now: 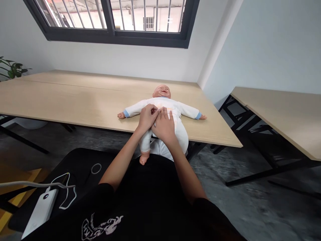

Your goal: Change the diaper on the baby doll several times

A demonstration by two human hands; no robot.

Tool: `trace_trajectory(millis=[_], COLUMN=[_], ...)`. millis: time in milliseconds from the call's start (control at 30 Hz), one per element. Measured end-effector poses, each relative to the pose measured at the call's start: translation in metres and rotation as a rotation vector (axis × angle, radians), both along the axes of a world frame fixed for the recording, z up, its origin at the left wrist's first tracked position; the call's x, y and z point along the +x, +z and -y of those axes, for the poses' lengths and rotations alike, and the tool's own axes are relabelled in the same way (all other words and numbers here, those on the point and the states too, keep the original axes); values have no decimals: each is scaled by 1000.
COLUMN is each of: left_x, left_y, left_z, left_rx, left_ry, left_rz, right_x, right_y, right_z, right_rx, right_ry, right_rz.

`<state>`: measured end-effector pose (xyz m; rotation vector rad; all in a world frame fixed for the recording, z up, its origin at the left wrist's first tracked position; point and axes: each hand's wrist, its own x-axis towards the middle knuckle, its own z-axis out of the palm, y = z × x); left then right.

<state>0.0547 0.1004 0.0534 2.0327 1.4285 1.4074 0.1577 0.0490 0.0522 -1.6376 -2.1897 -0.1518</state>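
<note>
A baby doll (162,92) lies on its back at the front edge of the wooden table, arms spread wide. It wears a white outfit (136,107) with blue cuffs. One bare foot (144,158) hangs below the table edge. At the doll's belly, my left hand (147,116) is closed, thumb and fingertips pinched together; whatever they grip is too small to make out. My right hand (164,123) lies flat beside it on the doll's front, its fingers stretched out. The two hands touch or nearly touch, and they cover part of the clothing.
The long table (75,100) runs along the wall beneath a barred window (147,39). A second table (281,110) stands at the right. On a black chair (82,157) at lower left lie a white power bank (41,209) with cables and a bracelet (96,168).
</note>
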Motion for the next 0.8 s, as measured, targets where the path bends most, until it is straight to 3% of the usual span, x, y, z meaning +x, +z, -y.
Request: trace_trajectory(millis=[167,333,400,533,800], left_x=[1,4,3,1,-2], left_y=[-4,-10,-12,-13,-9], left_z=[17,29,32,33,29], left_rx=[134,143,112,27,-62], left_ry=[-39,-48,-41,-33,-69], left_rz=[-221,-458,-506,-556,-590], right_x=[29,76,88,87,73], right_y=[-5,-23,-32,-46,-51], right_z=[23,25,23,26,34], right_rx=[34,166,164,51,53], right_ry=[110,-75,-87,12,11], right_rz=[-97,-424,-522,-662,-684])
